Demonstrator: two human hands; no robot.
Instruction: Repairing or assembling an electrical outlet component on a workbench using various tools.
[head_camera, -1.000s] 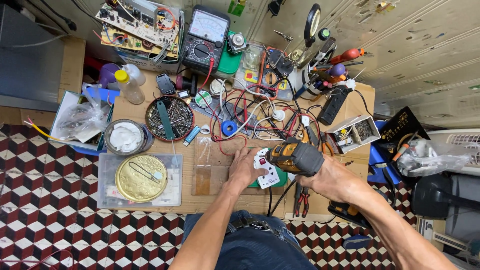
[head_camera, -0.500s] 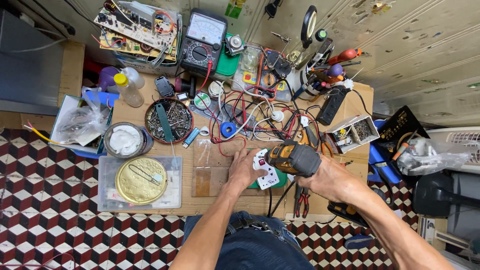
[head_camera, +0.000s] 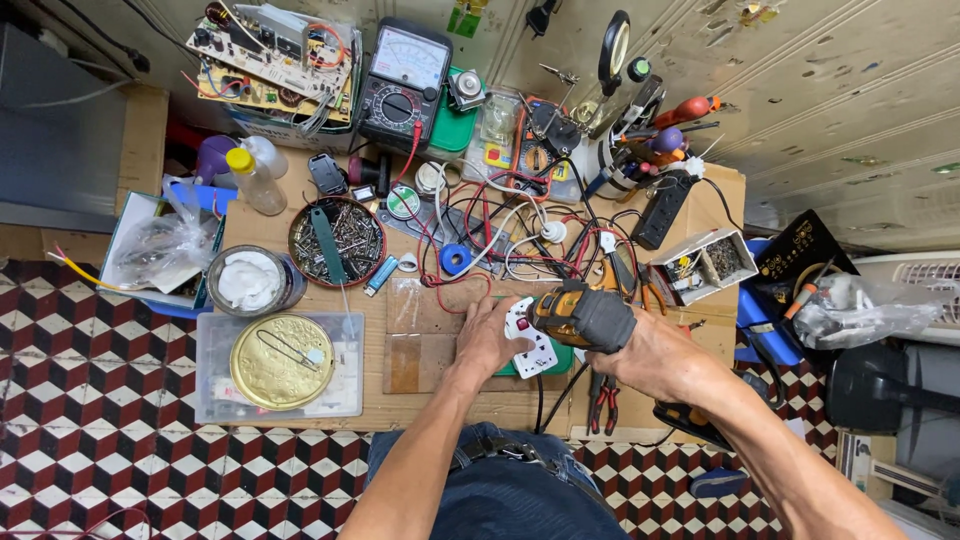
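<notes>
My right hand (head_camera: 650, 355) grips an orange and black cordless driver (head_camera: 582, 314), held level with its nose pointing left. The nose sits on a small white plastic part with red marks (head_camera: 531, 341), which lies on a green mat (head_camera: 540, 361). My left hand (head_camera: 487, 335) presses down on the left side of that white part, fingers spread over it. Both hands work near the front edge of a cluttered wooden bench (head_camera: 430, 405).
A round tin of screws (head_camera: 338, 241), a tub of white paste (head_camera: 250, 279) and a clear box with a gold lid (head_camera: 280, 362) stand left. A multimeter (head_camera: 404, 86), circuit boards (head_camera: 270, 55), tangled wires (head_camera: 500, 225), pliers (head_camera: 600, 390) and a power strip (head_camera: 665, 208) crowd the bench.
The hands and driver stay on the white part; the driver has shifted only slightly. The view has barely moved.
</notes>
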